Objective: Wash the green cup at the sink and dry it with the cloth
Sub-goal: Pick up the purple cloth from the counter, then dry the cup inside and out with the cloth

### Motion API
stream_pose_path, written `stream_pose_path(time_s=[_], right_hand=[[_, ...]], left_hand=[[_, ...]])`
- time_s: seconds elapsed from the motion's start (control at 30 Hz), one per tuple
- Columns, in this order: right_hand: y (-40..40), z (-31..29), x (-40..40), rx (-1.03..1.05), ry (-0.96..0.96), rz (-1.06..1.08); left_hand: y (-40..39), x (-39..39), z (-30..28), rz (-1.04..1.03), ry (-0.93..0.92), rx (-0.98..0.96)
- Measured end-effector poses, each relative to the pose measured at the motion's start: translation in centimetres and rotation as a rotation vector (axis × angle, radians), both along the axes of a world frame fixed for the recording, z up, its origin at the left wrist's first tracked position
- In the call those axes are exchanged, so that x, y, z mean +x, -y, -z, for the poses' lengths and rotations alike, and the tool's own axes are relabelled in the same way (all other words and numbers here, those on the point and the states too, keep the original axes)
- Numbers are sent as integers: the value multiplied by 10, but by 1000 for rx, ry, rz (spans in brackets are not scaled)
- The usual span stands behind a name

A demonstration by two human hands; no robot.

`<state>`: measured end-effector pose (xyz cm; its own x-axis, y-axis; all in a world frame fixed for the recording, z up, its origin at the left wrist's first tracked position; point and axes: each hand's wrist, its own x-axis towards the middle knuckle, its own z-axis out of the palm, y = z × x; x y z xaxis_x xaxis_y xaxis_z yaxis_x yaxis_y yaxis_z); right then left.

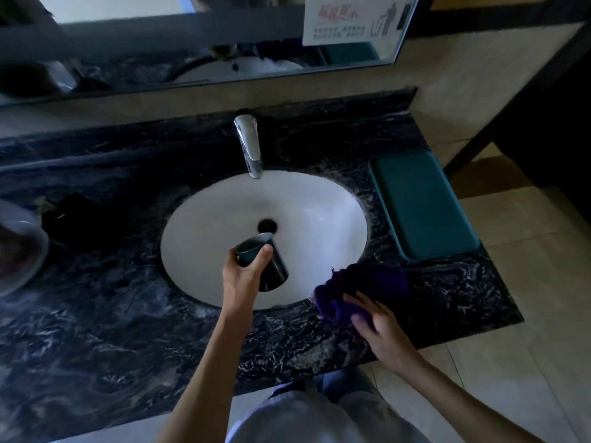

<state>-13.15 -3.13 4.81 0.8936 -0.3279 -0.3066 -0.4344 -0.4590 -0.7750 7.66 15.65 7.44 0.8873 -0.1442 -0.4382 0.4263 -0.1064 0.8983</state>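
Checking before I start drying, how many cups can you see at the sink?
1: the cup, tilted over the basin in the left hand.

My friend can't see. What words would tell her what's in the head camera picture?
A person's left hand holds a green cup tilted over a white sink, while the right hand grips a purple cloth on the dark marble counter. No water runs from the faucet, and a teal tray sits to the right.

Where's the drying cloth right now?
In the head view, the purple cloth lies on the dark counter at the sink's lower right rim, under the right hand, just below the green tray.
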Motion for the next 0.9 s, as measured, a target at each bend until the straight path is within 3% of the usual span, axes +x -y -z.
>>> stream_pose_path(time_s=[0.07,0.13,0.2,0.27,0.33,0.4,0.47,0.63,0.7,0.8,0.9], right_hand=[[-9,-26,22,340,14,488],[-11,-38,37,671,47,847],[-12,-49,64,967,91,906],[-15,-75,101,1103,177,746],[-28,-113,140,1056,245,529],[-41,-119,153,860,286,295],[-57,-112,152,821,264,190],[-47,-122,171,1128,340,228],[-42,-125,178,1153,347,202],[-44,-133,187,983,370,215],[-51,-146,197,651,489,152]], left_hand=[[2,-2,-5,-1,-25,-23],[1,-9,-12,53,-19,-50],[10,-4,-18,116,-6,-57],[14,14,-40,65,48,-110],[21,34,-66,16,102,-147],[29,35,-72,44,114,-141],[30,25,-69,36,91,-161],[19,42,-87,-17,89,-199],[15,49,-94,-20,87,-209],[19,54,-101,30,92,-235],[28,52,-106,104,108,-239]])
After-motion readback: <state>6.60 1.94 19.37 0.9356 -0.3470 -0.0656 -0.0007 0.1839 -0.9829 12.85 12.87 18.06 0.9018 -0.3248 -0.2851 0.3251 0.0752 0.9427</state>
